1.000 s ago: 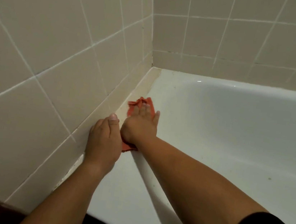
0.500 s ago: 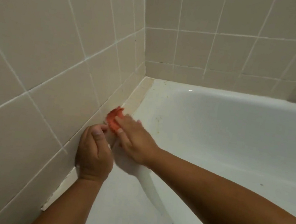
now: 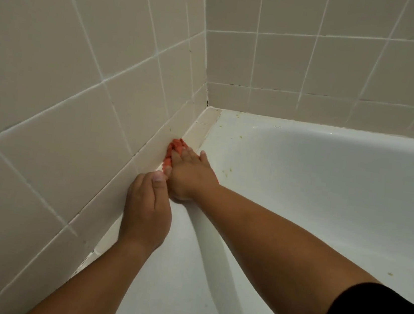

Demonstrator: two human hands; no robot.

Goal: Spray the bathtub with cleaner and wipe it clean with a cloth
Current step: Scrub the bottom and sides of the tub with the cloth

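Your right arm is stretching nearly straight over the bathtub (image 3: pixel 328 188), and your right hand (image 3: pixel 189 173) is lying palm down, fingers straight and slightly spread, pressing the orange cloth (image 3: pixel 173 146) onto the ledge against the tiled wall (image 3: pixel 78 87). Your left hand (image 3: pixel 147 209) is leaning on the wall just behind it, thumb up, fingers curling toward the tiles, so whether they are gripping anything cannot be told.

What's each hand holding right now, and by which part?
Nothing is gripped. The right hand presses flat on the orange cloth, covering its near part; the left hand rests against the tiled wall.
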